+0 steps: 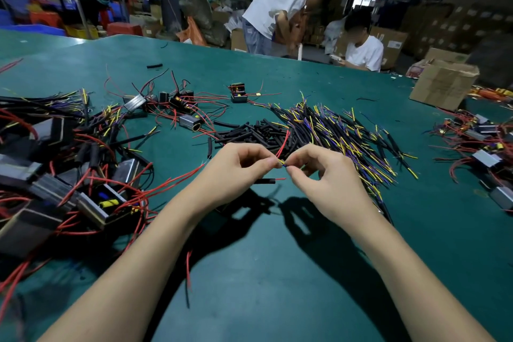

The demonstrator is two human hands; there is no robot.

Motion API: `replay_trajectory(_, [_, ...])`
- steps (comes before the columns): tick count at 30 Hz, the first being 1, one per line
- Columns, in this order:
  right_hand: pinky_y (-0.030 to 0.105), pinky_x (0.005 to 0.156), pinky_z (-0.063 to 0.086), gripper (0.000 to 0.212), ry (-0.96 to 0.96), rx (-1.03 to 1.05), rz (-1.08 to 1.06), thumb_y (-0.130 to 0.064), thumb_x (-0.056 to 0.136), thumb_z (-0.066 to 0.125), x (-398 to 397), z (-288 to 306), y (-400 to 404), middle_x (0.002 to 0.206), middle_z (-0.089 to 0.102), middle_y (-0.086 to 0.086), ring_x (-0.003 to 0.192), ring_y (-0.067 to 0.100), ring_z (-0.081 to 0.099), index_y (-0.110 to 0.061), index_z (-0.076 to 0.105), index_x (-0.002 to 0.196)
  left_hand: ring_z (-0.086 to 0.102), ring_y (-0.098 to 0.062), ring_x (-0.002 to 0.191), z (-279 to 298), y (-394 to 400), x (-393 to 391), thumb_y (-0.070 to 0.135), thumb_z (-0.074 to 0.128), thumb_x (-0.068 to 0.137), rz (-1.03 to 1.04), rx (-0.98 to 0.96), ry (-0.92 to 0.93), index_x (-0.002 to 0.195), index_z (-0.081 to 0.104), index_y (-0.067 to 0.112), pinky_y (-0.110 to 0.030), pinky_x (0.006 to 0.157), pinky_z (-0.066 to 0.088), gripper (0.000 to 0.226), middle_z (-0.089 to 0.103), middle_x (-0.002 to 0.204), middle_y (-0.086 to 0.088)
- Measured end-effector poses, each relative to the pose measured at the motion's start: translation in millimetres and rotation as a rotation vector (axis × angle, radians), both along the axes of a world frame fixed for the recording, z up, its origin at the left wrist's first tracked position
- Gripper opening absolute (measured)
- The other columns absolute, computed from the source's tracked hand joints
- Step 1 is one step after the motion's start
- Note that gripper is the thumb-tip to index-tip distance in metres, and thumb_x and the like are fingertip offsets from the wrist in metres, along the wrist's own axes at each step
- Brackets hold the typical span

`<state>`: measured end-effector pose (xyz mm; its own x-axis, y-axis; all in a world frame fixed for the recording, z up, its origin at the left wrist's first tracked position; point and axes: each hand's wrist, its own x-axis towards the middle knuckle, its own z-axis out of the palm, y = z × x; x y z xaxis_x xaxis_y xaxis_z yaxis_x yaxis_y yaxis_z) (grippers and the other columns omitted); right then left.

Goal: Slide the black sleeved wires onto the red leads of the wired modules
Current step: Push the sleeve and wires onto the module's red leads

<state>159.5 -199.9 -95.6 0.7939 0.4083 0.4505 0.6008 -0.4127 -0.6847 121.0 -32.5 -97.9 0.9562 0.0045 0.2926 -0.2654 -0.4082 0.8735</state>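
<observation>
My left hand and my right hand meet fingertip to fingertip above the green table. Between them they pinch thin wire ends: a red lead rises from my left fingers, and yellow and blue strands show at the pinch. Below my left hand a short black sleeve with a red tip sticks out to the right. Behind the hands lies a heap of black sleeved wires with yellow and purple ends and loose black sleeves. Wired modules with red leads are piled at the left.
More modules with red leads lie at mid-left, far centre and at the right edge. A cardboard box stands at the far right. Two people in white shirts are beyond the table's far edge.
</observation>
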Motion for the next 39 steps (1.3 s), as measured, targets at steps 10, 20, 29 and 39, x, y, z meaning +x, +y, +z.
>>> replay_trajectory(10, [0.011, 0.060, 0.039, 0.013, -0.015, -0.084, 0.000, -0.012, 0.084, 0.067, 3.4, -1.4, -2.2, 0.073, 0.061, -0.011, 0.062, 0.003, 0.050, -0.024, 0.068, 0.081, 0.046, 0.001, 0.060, -4.0, 0.1, 2.5, 0.023, 0.057, 0.094, 0.031, 0.049, 0.047, 0.077, 0.069, 0.025, -0.017, 0.062, 0.037, 0.021, 0.062, 0.066, 0.007])
replay_trajectory(20, [0.029, 0.067, 0.047, 0.009, -0.119, -0.143, 0.001, -0.016, 0.085, 0.064, 2.1, -5.4, -0.6, 0.080, 0.059, -0.014, 0.069, 0.004, 0.053, -0.024, 0.064, 0.084, 0.045, 0.006, 0.039, -4.7, -5.0, 2.7, 0.026, 0.064, 0.089, 0.048, -0.015, 0.055, 0.067, 0.064, 0.020, -0.005, 0.043, 0.029, 0.024, 0.051, 0.044, 0.016])
replay_trajectory(29, [0.042, 0.068, 0.049, 0.015, -0.165, -0.104, -0.006, -0.015, 0.084, 0.064, 3.1, -4.1, -1.6, 0.081, 0.059, -0.013, 0.068, 0.010, 0.054, -0.029, 0.059, 0.081, 0.051, -0.004, 0.060, -5.6, -0.9, 3.0, 0.018, 0.067, 0.087, -0.003, 0.042, -0.030, 0.082, 0.069, 0.013, -0.020, 0.063, 0.049, 0.008, 0.062, 0.068, -0.002])
replay_trajectory(39, [0.030, 0.066, 0.038, 0.005, -0.570, -0.299, -0.053, -0.008, 0.083, 0.062, -4.4, -0.5, 3.7, 0.083, 0.060, -0.004, 0.070, 0.011, 0.049, -0.013, 0.063, 0.083, 0.042, -0.004, 0.058, 4.3, -4.8, 0.7, 0.005, 0.060, 0.082, 0.053, -0.169, 0.090, 0.062, 0.064, 0.014, -0.016, 0.059, 0.034, 0.023, 0.055, 0.061, 0.004])
